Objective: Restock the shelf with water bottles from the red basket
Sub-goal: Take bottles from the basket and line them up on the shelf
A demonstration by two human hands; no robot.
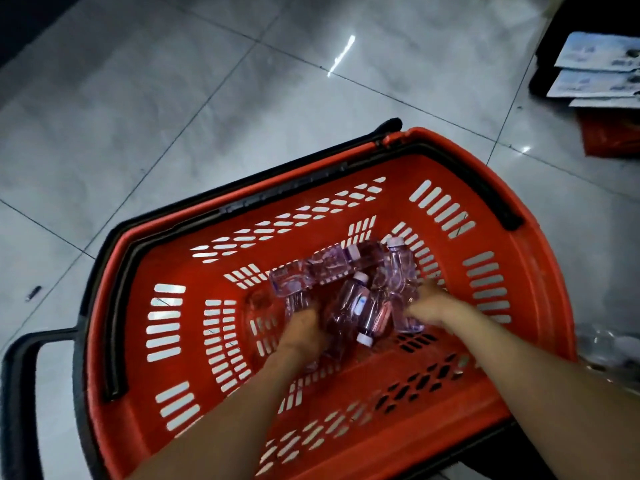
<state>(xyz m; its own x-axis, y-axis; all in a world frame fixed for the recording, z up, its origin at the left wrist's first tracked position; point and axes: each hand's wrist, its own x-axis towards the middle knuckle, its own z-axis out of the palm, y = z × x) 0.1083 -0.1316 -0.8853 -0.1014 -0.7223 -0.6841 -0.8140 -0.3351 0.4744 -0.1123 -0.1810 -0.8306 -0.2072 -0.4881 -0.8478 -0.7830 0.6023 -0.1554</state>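
Observation:
A red basket (346, 407) with black handles stands on the tiled floor. Several clear water bottles with white caps lie jumbled at its bottom; one bottle (360, 308) lies in the middle between my hands, another (401, 265) leans against the far right wall. Both my arms reach down inside. My left hand (304, 323) curls round a bottle (294, 303) at the left of the pile. My right hand (433, 303) grips a bottle (405, 323) at the right of the pile. The shelf is not in view.
Glossy grey floor tiles surround the basket. A small dark object (33, 293) lies on the floor at the left. Stacked white cartons (595, 71) and a red item (609, 133) sit at the upper right. Clear plastic-wrapped bottles (606, 344) show at the right edge.

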